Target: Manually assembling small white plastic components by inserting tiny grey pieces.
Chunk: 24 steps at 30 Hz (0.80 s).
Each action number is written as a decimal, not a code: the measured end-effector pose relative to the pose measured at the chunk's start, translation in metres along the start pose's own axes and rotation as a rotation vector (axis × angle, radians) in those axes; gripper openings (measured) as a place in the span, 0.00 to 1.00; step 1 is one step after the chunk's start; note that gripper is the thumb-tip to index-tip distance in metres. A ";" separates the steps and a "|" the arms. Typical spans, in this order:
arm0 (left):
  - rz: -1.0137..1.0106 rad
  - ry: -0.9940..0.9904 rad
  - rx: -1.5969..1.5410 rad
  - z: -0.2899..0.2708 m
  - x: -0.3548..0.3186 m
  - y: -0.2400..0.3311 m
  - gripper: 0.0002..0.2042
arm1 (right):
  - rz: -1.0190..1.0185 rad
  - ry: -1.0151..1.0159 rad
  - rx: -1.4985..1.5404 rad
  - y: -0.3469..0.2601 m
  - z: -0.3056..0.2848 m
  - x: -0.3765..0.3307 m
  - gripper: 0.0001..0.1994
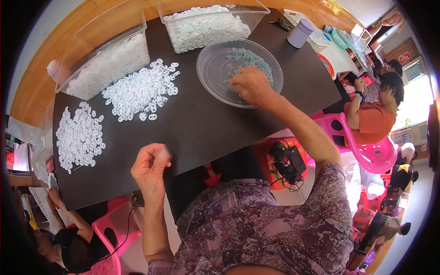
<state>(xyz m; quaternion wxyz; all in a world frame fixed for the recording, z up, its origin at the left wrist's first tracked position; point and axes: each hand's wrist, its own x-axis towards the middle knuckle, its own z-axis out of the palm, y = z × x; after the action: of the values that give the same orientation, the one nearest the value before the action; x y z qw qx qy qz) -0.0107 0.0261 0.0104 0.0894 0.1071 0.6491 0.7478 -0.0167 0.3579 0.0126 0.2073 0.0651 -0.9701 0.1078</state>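
Note:
My right hand [254, 85] reaches into a shallow round clear plastic tray [208, 87]. Its fingers are closed and pointing down beside a heap of small greyish-green screws [251, 58]; whatever they pinch is hidden. Just above the table's near edge, my left hand [150, 167] is raised with curled fingers and the thumb pressed against them. The thumb tip is blurred, so any small piece held there cannot be made out. Small white oval plastic pieces with two holes lie in a middle pile [140, 89] and a left pile [80, 137].
Two clear bins of white pieces, a left bin [110, 59] and a back bin [206, 30], line the dark table [192, 121]. A lilac tumbler [300, 34] stands at the back right. Co-workers sit left and right; a pink chair [366, 146] is at right, black equipment [288, 162] on a red stool.

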 end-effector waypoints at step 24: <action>-0.075 -0.054 -0.155 0.001 -0.016 -0.006 0.06 | 0.036 -0.014 0.090 -0.003 0.017 0.017 0.09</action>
<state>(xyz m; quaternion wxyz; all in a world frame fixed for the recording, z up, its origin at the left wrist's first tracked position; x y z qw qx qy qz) 0.0051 0.0232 0.0040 0.1428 0.0959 0.5902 0.7887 -0.0380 0.3492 0.0050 0.1955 0.0578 -0.9667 0.1547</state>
